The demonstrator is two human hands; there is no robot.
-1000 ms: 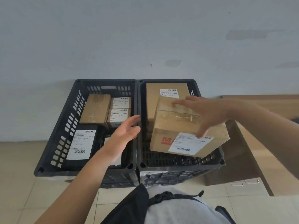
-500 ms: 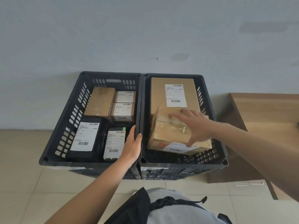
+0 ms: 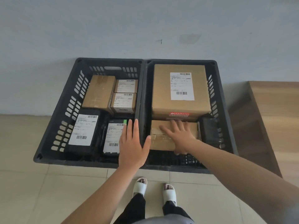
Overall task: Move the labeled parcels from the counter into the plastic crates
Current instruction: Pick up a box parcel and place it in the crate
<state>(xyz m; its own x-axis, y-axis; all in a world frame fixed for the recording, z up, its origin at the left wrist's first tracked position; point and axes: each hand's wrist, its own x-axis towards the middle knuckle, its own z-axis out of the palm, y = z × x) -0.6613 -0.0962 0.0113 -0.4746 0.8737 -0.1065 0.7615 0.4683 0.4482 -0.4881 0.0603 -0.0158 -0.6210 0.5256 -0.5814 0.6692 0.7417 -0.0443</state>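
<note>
Right hand (image 3: pixel 180 137) flat, fingers spread, pressing on small cardboard parcel (image 3: pixel 157 135) lying at near end of right crate (image 3: pixel 226 126); large labeled box (image 3: pixel 181 89) just behind it, black parcel (image 3: pixel 208 131) beside on right. Left hand (image 3: pixel 132 146) open, fingers straight, over shared rims. Left crate (image 3: pixel 53 126) holds five parcels. Wooden counter (image 3: pixel 275 110) at right; white slippers (image 3: pixel 140 185) on tile

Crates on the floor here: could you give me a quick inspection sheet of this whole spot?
Surface: tiled floor; wooden counter at right.
Job's things: left crate holds three cardboard and two black parcels; right crate holds a large labeled box, a small box and a black parcel.
Clutter: nothing seen.
Hands: left hand open over the crates' shared rims; right hand flat on the small box.
Cables: nothing seen.
Surroundings: pale wall.
</note>
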